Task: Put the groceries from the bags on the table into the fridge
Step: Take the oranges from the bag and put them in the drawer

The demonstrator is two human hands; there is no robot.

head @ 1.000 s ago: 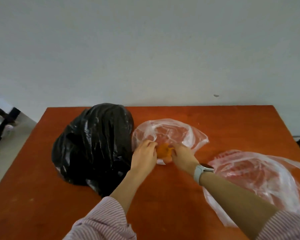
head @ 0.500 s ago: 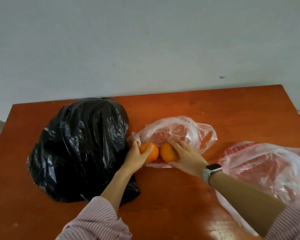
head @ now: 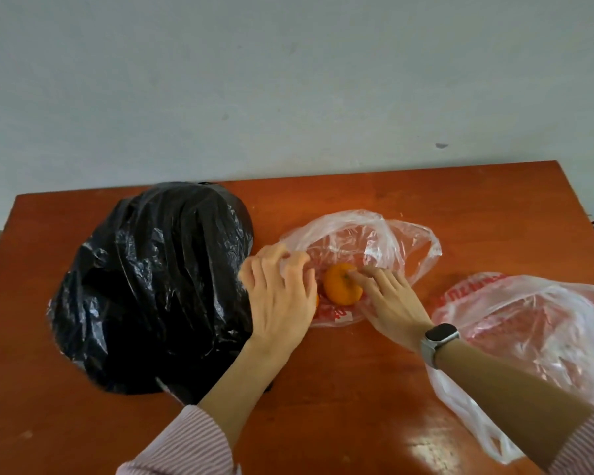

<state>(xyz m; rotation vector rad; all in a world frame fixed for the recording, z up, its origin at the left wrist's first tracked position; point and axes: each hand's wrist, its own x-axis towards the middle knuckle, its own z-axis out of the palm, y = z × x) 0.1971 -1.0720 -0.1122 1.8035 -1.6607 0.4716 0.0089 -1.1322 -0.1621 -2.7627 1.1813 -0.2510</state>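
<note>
Three plastic bags sit on the reddish-brown table (head: 357,423). On the person's left is a bulging black bag (head: 151,286); its plastic is opaque, so what it holds cannot be told. In the middle lies a small clear bag (head: 367,234) with red print, its mouth gaping toward the person. At that mouth rests an orange (head: 342,284), stem side up, on the bag's lower film. A sliver of a second orange (head: 317,301) peeks out just beside it, mostly hidden under the left hand (head: 282,299). That hand curls over the second fruit and the bag's left edge; whether it grips the fruit or only the plastic I cannot tell. The right hand (head: 391,303), a watch (head: 438,341) on its wrist, has its fingers curved against the visible orange's right side, grasping it. Further right a larger clear bag (head: 535,334) with red lettering lies crumpled, its contents unclear.
</note>
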